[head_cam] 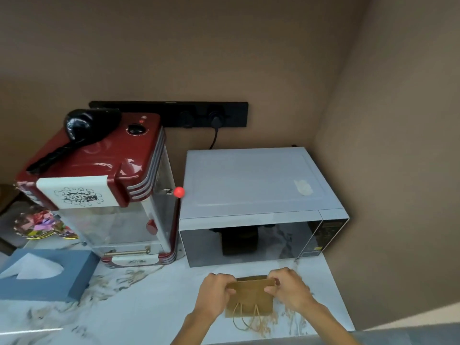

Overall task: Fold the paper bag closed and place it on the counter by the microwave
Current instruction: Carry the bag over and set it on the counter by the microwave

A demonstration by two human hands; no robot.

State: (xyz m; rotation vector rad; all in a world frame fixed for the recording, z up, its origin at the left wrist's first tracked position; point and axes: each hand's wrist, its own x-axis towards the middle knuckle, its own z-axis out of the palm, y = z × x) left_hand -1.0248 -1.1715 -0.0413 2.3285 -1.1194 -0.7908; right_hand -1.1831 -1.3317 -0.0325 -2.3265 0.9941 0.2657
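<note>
A small brown paper bag (250,298) lies on the marble counter (139,302) just in front of the white microwave (251,185). Its top is folded over toward me, and its twine handles trail off the near edge. My left hand (215,293) pinches the bag's upper left corner. My right hand (290,288) pinches the upper right corner. Both hands press on the fold line, with the bag flat between them.
A red popcorn machine (104,175) with a black scoop on top stands left of the microwave. A blue tissue box (47,275) sits at the front left. A brown wall closes the right side, and the counter edge runs close below my wrists.
</note>
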